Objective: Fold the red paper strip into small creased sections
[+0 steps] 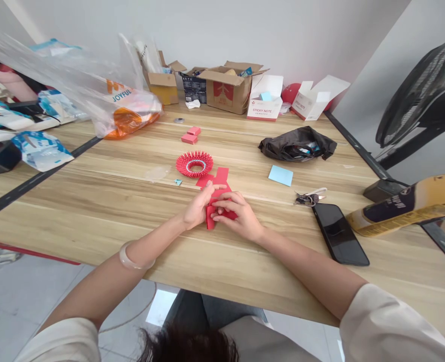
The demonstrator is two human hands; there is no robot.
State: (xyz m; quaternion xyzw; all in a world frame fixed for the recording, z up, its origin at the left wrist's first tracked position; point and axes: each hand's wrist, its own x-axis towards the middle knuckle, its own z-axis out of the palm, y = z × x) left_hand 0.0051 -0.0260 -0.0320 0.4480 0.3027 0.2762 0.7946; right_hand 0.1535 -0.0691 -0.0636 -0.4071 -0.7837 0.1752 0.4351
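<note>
Both hands meet over red paper near the front of the wooden table. A small folded piece of red paper (210,219) stands between them. My left hand (202,205) rests against its left side, thumb and fingers around its upper part. My right hand (241,216) has its fingers bent and pinched on the same piece from the right. Loose red paper sheets (222,174) lie under and just beyond the hands. Behind them sits a ring of red folded paper pieces (194,165) with a light blue inner band. A small blue folded piece (178,182) lies left of the sheets.
Two red paper stacks (189,138) lie farther back. A blue paper pad (281,175), black plastic bag (298,144), keys (308,197), phone (341,234) and a lying bottle (407,203) are on the right. Boxes (226,88) line the wall; a plastic bag (132,110) is left.
</note>
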